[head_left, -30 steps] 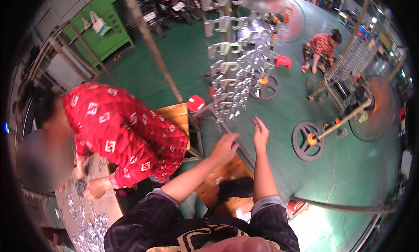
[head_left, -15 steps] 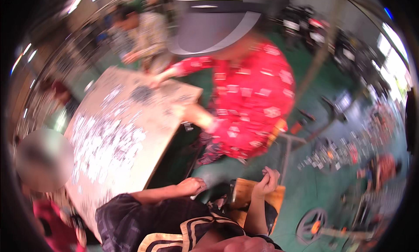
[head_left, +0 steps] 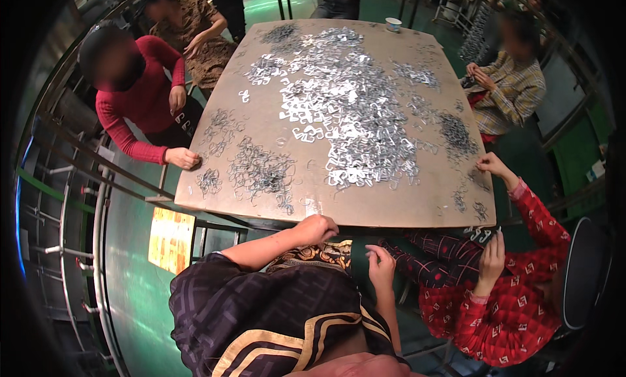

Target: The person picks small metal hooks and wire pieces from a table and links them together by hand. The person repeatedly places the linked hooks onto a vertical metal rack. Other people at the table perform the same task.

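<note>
A large brown table carries heaps of small shiny metal clips and darker wire pieces. My left hand rests at the table's near edge with its fingers curled in; nothing shows inside it. My right hand hangs just below that edge over my lap, fingers loosely apart and holding nothing. The closest parts are the wire pieces beyond my left hand.
Other people sit around the table: one in a red patterned top at my right handling small parts, one in a red sweater at the left, others at the far side. A metal rack stands at the left. A small cup sits at the far edge.
The view has swung from the green floor and hanging racks round to the table. My two hands, raised forward a second ago, have come down to the table's near edge.
</note>
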### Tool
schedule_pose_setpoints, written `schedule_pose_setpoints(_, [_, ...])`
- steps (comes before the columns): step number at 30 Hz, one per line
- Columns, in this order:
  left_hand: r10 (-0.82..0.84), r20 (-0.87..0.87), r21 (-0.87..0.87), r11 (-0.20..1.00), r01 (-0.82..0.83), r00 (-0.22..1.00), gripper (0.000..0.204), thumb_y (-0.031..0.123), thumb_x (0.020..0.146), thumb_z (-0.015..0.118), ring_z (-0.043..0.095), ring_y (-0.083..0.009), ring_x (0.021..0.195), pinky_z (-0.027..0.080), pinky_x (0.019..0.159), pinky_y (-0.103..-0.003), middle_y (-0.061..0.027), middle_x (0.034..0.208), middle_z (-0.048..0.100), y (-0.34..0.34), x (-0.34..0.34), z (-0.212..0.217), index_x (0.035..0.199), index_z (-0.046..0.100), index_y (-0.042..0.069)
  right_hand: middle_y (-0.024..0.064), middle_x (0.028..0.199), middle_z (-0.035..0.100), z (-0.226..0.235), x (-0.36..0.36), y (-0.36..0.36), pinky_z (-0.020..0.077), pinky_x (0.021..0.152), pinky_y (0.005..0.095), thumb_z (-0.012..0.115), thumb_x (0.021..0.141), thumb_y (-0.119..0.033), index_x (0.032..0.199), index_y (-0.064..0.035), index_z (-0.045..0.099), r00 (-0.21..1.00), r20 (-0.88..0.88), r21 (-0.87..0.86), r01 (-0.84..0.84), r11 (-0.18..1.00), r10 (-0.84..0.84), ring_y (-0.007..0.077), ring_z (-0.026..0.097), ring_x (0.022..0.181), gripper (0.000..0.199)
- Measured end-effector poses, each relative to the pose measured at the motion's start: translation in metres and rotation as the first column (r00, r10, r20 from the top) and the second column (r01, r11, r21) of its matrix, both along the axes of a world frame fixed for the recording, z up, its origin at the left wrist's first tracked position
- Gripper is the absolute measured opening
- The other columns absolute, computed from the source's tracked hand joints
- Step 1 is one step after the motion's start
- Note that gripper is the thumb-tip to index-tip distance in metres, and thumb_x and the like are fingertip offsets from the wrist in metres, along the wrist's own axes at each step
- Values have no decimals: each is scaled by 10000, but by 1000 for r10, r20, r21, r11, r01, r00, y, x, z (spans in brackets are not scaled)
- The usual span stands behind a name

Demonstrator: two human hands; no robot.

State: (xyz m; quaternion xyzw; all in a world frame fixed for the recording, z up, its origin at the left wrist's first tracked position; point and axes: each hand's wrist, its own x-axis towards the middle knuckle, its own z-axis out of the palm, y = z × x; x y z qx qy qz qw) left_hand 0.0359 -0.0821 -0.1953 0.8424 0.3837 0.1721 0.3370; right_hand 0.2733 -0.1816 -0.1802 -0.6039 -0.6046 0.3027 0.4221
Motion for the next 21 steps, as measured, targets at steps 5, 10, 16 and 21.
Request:
schedule_pose_setpoints(5, [458,-1,325,841,-433,889,107,115,760,680,609,-311,796,500,724,-390,-126,825,649,48,-79,-3,845,692,51,150,818,656,-8,-22,48,502,670,340,550,831,-20,938,-7,669,998,48,-61,-46,997,49,267,649,715,160])
schedule_pose_setpoints(10, [629,-266,415,759,-502,731,117,153,766,671,576,-316,884,488,772,-418,-113,871,620,84,-139,-4,800,672,41,150,823,659,-21,-33,79,498,669,349,575,820,-36,932,-10,673,995,96,-44,-25,999,29,268,635,693,151])
schedule_pose_setpoints(16, [645,-119,516,690,-507,755,122,88,773,613,552,-324,872,470,787,-412,-146,900,602,128,-141,-10,862,652,15,134,809,647,-20,-43,107,496,668,343,591,823,-60,937,-10,671,993,117,-94,33,995,-21,253,629,701,149])
schedule_pose_setpoints(21, [412,-161,260,894,-364,897,227,46,780,625,583,-351,940,493,814,-404,-160,978,606,133,-97,-13,1004,658,37,122,821,628,-29,-50,128,501,683,350,607,818,-74,969,-19,661,986,153,-89,78,993,-64,245,629,709,170])
